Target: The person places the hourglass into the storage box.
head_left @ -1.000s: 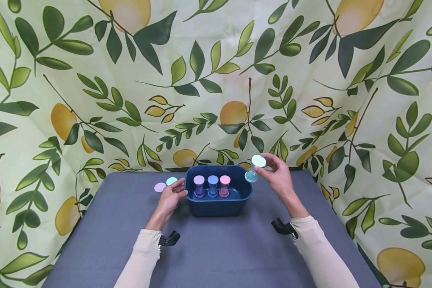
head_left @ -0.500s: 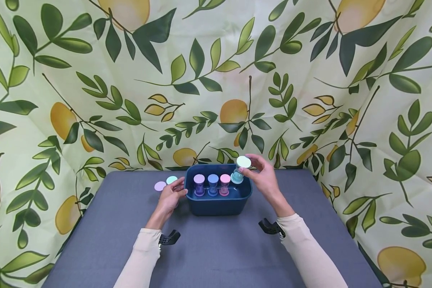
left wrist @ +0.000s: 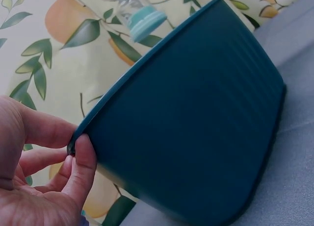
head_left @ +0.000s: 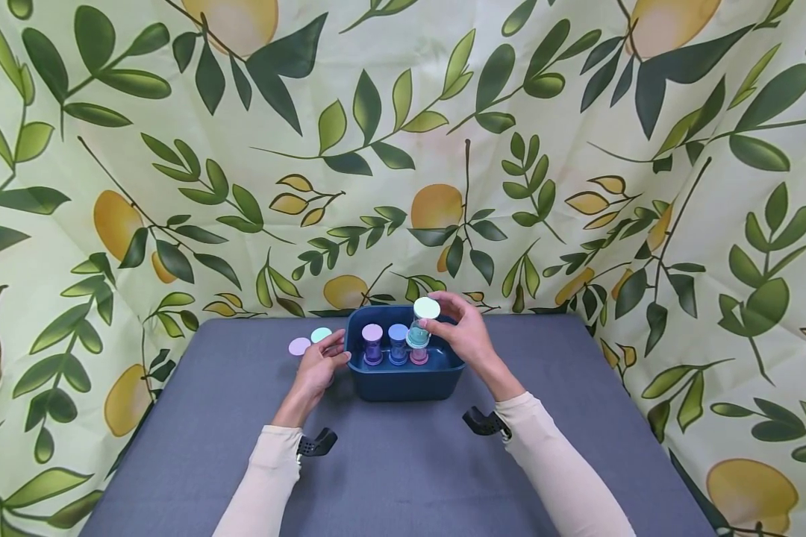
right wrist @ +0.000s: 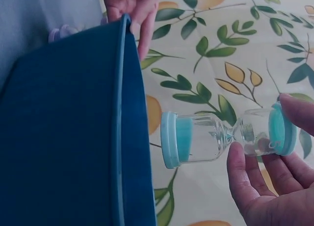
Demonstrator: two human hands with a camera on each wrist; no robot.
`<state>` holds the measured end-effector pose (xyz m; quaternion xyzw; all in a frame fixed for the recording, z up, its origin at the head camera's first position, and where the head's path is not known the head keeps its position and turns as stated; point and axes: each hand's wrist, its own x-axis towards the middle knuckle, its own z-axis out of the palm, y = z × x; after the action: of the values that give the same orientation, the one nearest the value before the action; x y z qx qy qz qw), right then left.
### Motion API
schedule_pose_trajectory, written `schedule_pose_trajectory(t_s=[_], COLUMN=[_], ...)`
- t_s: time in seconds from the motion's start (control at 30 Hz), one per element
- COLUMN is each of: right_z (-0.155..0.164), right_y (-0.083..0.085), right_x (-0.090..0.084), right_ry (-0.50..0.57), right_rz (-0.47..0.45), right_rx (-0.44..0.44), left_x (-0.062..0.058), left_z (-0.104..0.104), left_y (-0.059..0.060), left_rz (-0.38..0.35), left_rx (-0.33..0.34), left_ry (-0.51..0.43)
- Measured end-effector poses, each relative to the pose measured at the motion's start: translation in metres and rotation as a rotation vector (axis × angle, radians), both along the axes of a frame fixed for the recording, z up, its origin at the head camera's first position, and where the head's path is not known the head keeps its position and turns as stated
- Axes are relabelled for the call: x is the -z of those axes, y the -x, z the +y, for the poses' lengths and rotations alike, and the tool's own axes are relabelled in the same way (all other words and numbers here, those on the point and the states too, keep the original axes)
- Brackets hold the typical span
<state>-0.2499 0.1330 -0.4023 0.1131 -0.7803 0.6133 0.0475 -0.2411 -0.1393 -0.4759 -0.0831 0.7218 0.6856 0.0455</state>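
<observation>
My right hand (head_left: 469, 334) holds a mint-green sand timer (head_left: 418, 335) by its upper end, over the blue plastic bin (head_left: 406, 386). In the right wrist view, the clear glass body of the sand timer (right wrist: 206, 138) shows teal sand at the lower end. Inside the bin stand a purple sand timer (head_left: 372, 347), a blue sand timer (head_left: 398, 345) and a pink sand timer (head_left: 419, 357), in a row; the held one partly hides the pink one. My left hand (head_left: 319, 365) pinches the bin's left rim, thumb outside, as the left wrist view shows.
On the grey table (head_left: 403, 462), left of the bin, are a lilac round top (head_left: 299, 346) and a mint round top (head_left: 321, 335), partly behind my left hand. A lemon-print cloth (head_left: 403, 171) hangs close behind the bin.
My right hand has carried the mint-green sand timer leftward, from beyond the bin's right end to over the pink one. My left hand has stayed on the rim.
</observation>
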Motion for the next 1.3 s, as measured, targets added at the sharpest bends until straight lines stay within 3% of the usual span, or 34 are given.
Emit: schedule_pose_trajectory(t_s=[0.7, 1.3], right_z=[-0.033, -0.056], right_y=[0.012, 0.029], right_x=[0.021, 0.036], right_ry=[-0.014, -0.126], right_rz=[-0.149, -0.187], right_rx=[-0.206, -0.392], left_x=[0.0, 0.001], left_z=[0.001, 0.0], left_y=[0.001, 0.0], left_rz=[-0.014, -0.004], left_rx=[-0.002, 0.008], left_ry=[0.006, 0.01])
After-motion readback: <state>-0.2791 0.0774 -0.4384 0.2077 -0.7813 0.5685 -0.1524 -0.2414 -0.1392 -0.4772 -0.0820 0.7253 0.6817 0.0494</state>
